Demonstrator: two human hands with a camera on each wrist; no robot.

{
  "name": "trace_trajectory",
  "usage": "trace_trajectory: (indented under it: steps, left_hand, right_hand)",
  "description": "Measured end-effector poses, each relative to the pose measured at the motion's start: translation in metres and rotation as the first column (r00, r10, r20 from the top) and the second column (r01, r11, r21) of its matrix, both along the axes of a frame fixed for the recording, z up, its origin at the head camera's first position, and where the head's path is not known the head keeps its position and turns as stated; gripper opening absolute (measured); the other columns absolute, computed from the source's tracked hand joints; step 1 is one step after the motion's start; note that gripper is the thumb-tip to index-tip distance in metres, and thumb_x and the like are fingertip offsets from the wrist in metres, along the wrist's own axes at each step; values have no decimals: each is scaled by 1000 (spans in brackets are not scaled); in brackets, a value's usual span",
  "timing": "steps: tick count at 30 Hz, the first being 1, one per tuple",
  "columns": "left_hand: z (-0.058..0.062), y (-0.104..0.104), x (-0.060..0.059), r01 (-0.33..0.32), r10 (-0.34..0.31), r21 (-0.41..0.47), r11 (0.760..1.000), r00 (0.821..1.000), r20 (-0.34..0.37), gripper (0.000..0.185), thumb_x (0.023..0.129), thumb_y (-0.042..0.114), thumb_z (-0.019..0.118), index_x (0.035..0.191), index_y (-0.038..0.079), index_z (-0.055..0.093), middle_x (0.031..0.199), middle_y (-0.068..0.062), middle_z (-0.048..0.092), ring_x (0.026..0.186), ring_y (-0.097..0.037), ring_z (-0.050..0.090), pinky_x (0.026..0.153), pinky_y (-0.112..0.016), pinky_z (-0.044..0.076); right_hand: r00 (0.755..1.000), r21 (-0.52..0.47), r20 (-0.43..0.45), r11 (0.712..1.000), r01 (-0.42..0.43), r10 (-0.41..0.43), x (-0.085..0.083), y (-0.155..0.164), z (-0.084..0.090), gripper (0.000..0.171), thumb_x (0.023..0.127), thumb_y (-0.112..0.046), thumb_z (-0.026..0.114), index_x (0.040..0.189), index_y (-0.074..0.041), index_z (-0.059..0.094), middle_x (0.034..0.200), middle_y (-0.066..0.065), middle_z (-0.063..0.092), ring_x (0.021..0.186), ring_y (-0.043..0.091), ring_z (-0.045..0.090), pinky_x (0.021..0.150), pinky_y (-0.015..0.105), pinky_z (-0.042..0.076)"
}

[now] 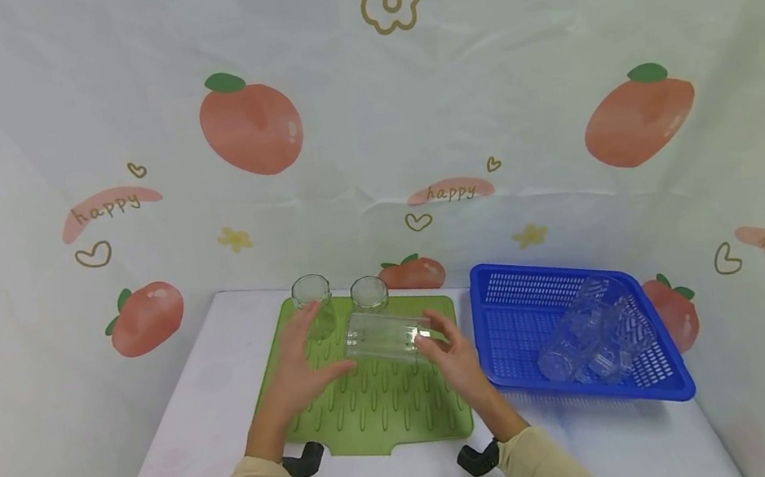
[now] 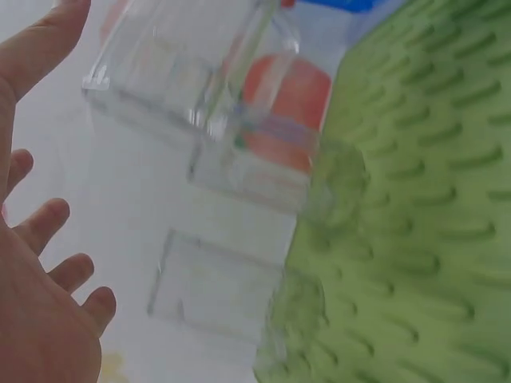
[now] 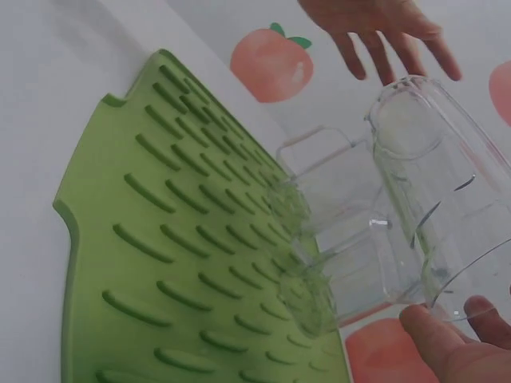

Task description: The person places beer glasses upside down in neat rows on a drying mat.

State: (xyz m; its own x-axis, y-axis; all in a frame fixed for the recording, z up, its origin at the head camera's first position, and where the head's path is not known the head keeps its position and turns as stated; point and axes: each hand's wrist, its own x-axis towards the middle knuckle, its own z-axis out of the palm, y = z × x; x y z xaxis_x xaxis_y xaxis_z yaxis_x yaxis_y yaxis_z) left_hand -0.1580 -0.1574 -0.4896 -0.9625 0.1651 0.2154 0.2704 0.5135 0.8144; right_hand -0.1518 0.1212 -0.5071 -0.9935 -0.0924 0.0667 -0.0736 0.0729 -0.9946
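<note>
Right hand pinches the clear glass by its rim, holding it sideways above the green mat. Left hand, fingers spread, hovers just beside its base, seemingly to steady it. Two glasses stand beyond.

Staged tabletop set: printed peach backdrop, white table.

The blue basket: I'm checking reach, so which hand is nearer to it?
Right. The right hand holds one end of the clear glass just left of the blue basket; the left hand is open at the glass's far end, over the green mat.
</note>
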Motion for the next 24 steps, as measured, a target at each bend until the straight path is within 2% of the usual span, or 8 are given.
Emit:
trace_trajectory:
  steps: [4, 10, 12, 18, 24]
  left_hand:
    - [9, 16, 1, 33, -33, 33, 999, 999, 13, 111, 75, 41, 90, 162, 38, 21, 172, -4, 19, 159, -38, 14, 121, -74, 14]
    - [11, 34, 2, 58, -63, 61, 996, 995, 79, 108, 75, 49, 88, 159, 48, 19, 172, 3, 20, 158, -35, 18, 118, -74, 22]
    - [9, 37, 2, 71, -77, 75, 995, 993, 88, 108, 76, 48, 88, 159, 48, 19, 171, 1, 20, 158, -36, 18, 118, -75, 21]
    - [6, 41, 4, 54, -80, 169, 984, 986, 149, 106, 75, 44, 90, 156, 52, 22, 168, 2, 26, 156, -37, 24, 118, -72, 27]
    - [6, 44, 5, 77, -107, 213, 974, 985, 135, 104, 78, 41, 88, 159, 44, 23, 168, 4, 30, 157, -34, 24, 120, -70, 26]
  right_hand:
    - [1000, -22, 6, 1000, -3, 3, 1, -2, 0, 55, 101, -9, 61, 152, -6, 42, 146, 22, 51, 122, 32, 66, 99, 26, 56]
    - [999, 9, -6, 999, -32, 32, 6, -2, 2, 54, 103, -17, 59, 153, -9, 40, 150, 20, 49, 128, 36, 62, 103, 35, 56]
    - [999, 8, -21, 999, -46, 46, 8, -2, 4, 54, 105, -18, 58, 154, -7, 38, 150, 21, 48, 128, 36, 62, 103, 35, 56]
    - [996, -15, -35, 996, -87, 86, 11, -4, 9, 54, 105, -17, 56, 155, -5, 37, 150, 22, 47, 128, 33, 62, 102, 30, 56]
    - [995, -36, -7, 994, -103, 103, 13, -4, 9, 54, 107, -18, 53, 156, -9, 35, 153, 20, 45, 131, 42, 58, 106, 40, 55]
